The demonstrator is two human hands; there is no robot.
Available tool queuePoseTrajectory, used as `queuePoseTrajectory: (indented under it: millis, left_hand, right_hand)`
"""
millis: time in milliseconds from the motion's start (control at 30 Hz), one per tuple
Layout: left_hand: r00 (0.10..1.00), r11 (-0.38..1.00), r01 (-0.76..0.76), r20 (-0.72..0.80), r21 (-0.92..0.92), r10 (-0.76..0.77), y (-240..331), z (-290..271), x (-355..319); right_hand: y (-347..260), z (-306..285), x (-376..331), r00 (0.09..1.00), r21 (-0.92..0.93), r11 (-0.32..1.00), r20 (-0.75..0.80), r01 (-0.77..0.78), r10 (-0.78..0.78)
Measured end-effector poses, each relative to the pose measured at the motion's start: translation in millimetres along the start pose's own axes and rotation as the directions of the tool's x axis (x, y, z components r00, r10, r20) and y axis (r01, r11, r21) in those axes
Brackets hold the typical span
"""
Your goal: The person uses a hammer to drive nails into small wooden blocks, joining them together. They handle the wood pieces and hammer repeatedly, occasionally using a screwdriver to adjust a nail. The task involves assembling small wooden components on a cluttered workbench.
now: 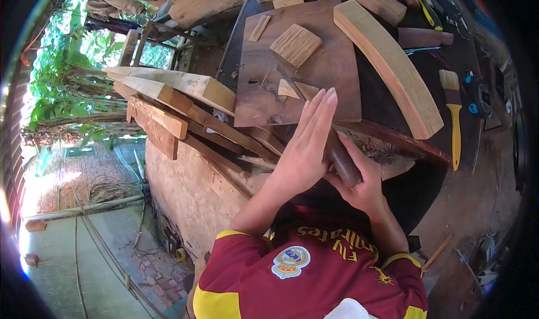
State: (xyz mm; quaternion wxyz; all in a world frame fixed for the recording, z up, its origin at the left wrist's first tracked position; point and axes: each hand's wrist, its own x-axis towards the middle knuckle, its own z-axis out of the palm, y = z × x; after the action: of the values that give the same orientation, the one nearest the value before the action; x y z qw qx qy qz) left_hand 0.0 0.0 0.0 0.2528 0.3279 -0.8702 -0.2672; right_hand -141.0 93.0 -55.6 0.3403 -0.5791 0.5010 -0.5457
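Two hands meet at frame centre; the right hand [359, 187] is clamped round a dark wooden handle [342, 160] (long axis slanting toward upper left); the left hand [306, 145], fingers flat together, presses its side.

right hand [362, 187] grips chisel handle [342, 159] | left hand [306, 145] flat against it

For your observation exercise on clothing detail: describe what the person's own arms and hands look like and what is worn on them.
Both forearms are bare, as are the left hand and right hand: no gloves, rings or watch visible. The short sleeves belong to a dark red shirt, trimmed with yellow cuffs. Yellow lettering and a round crest mark the chest.
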Motion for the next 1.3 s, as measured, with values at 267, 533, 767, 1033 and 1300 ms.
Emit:
queuePoseTrajectory:
  millis: [267, 533, 767, 1033, 1300]
  left_hand:
    - [0.971, 0.985, 0.007, -0.237, 0.172, 0.034, -17.5, -26.0, 4.8]
    - [0.973, 0.947, -0.003, -0.219, 0.323, 0.077, -29.4, -14.2, -2.6]
    - [0.890, 0.930, -0.204, -0.337, 0.306, 0.306, -32.4, -22.8, -8.5]
    - [0.967, 1.000, -0.022, -0.255, 0.018, 0.026, -34.0, -42.1, -65.3]
    - [0.808, 0.792, 0.589, -0.135, 0.158, -0.574, -121.6, -24.3, -136.9]
  right_hand:
    - [3.0, -15.2, -5.4, 0.990, 0.072, 0.995, -0.132, 0.063, -0.053]
    - [-1.4, -18.4, -58.7, 0.877, 0.279, 0.894, -0.235, -0.351, 0.418]
    - [-35.2, -23.3, -65.7, 0.818, 0.768, 0.463, 0.134, -0.443, 0.560]
    - [-49.0, -13.5, -44.6, 0.938, 0.699, 0.653, 0.075, -0.290, 0.337]
    - [-83.2, -6.5, -10.4, 0.844, 0.583, 0.660, 0.086, -0.474, 0.530]
